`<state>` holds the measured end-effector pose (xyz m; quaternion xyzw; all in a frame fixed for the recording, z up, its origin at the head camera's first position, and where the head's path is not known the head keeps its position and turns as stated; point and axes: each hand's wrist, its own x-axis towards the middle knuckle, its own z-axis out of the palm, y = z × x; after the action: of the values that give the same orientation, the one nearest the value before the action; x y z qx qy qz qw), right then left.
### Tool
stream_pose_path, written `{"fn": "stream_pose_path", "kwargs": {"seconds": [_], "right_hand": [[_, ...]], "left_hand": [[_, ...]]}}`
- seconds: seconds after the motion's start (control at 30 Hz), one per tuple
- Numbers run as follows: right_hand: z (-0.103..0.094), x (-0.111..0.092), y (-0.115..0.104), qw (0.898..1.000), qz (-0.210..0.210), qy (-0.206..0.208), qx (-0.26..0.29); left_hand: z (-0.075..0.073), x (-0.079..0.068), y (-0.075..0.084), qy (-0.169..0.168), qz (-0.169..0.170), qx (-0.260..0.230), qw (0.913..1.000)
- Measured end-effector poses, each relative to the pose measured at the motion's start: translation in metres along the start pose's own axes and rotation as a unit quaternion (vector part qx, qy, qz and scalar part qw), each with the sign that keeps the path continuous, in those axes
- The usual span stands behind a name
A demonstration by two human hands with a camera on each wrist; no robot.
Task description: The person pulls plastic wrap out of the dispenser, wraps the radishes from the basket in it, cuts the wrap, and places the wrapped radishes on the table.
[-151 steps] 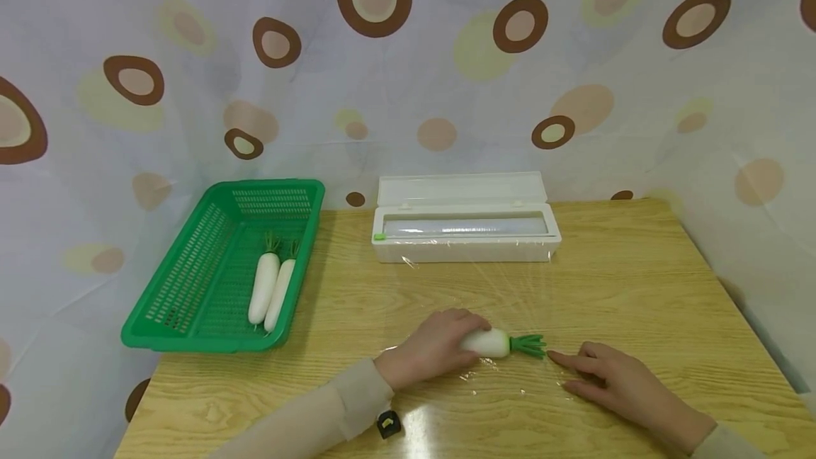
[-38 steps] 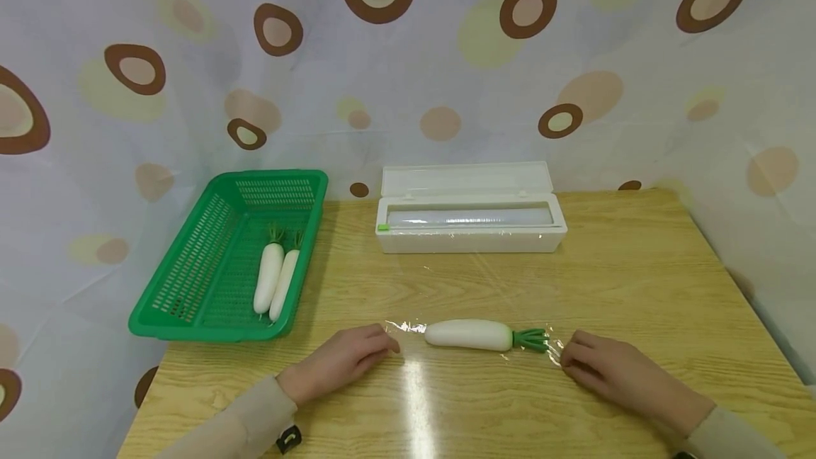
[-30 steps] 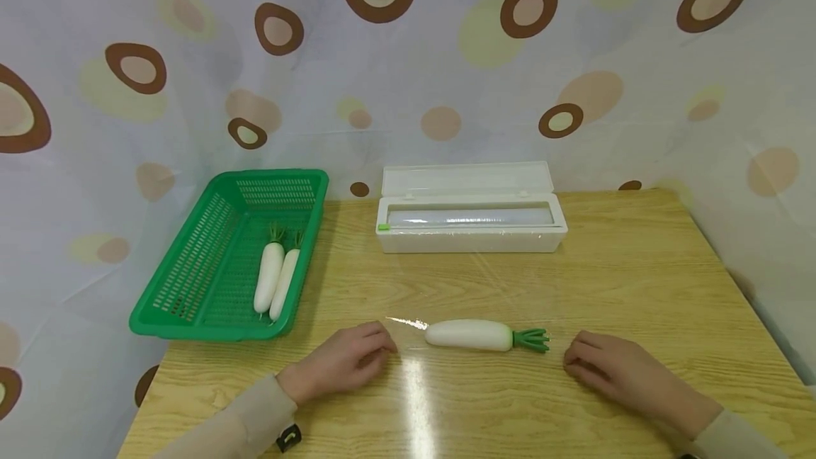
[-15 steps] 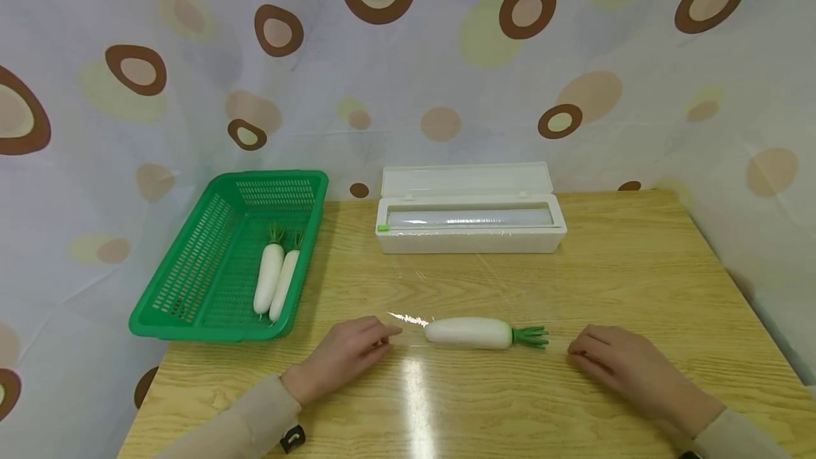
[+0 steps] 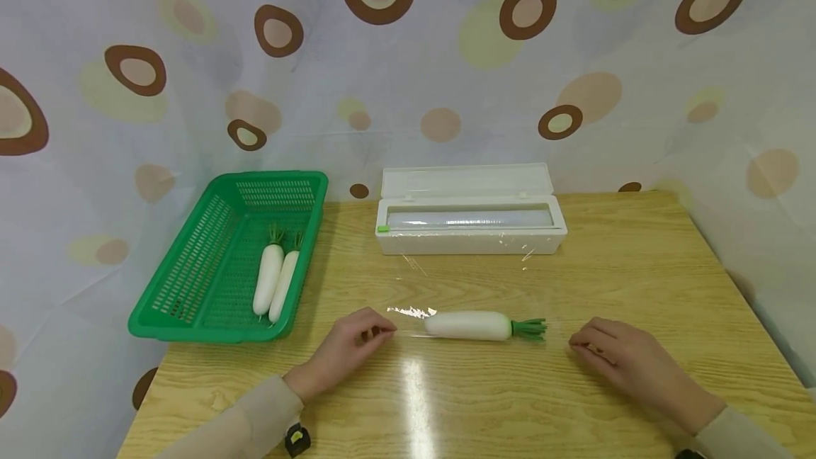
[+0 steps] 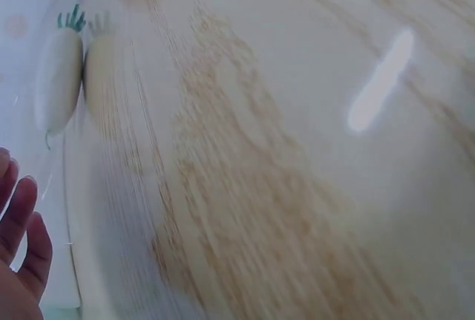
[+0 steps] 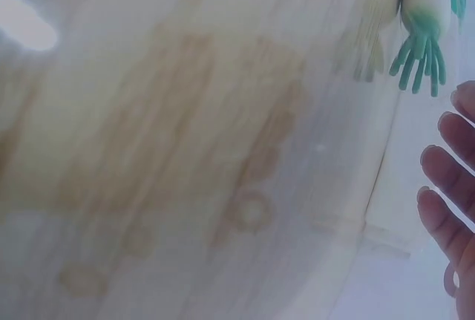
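Film point(image 5: 414, 313) in pinch of left hand point(image 5: 347, 347) and right hand point(image 5: 631, 356), radish point(image 5: 468, 326) between, green basket point(image 5: 236, 261), white box point(image 5: 468, 180) beyond.

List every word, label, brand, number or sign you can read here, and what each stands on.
None can be read in any view.
White box: no print visible.
Front white radish: no label visible.
Green basket: no lettering visible.
Patterned cloth: printed shapes only.
Black device: a yellowish patch, too small to read.
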<state>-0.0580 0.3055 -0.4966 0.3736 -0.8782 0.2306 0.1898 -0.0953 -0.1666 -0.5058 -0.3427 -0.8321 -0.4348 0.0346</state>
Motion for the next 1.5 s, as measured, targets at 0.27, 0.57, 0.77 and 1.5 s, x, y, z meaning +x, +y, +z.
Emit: {"fn": "stream_pose_path", "kwargs": {"seconds": [0.27,0.57,0.77,1.5], "right_hand": [[-0.001,0.003,0.001,1.0,0.011,0.005,-0.007],[0.002,0.009,0.004,0.996,0.088,-0.034,0.001],[0.01,0.009,0.007,0.981,0.169,-0.061,0.072],[0.016,0.009,0.008,0.984,0.151,-0.079,0.041]], "left_hand": [[-0.001,0.002,0.003,0.001,-0.024,-0.015,0.9996],[0.004,0.007,0.001,0.025,-0.067,-0.042,0.9966],[0.007,0.012,0.0,0.03,-0.152,-0.073,0.9853],[0.016,0.014,-0.011,0.01,-0.157,0.031,0.9871]]}}
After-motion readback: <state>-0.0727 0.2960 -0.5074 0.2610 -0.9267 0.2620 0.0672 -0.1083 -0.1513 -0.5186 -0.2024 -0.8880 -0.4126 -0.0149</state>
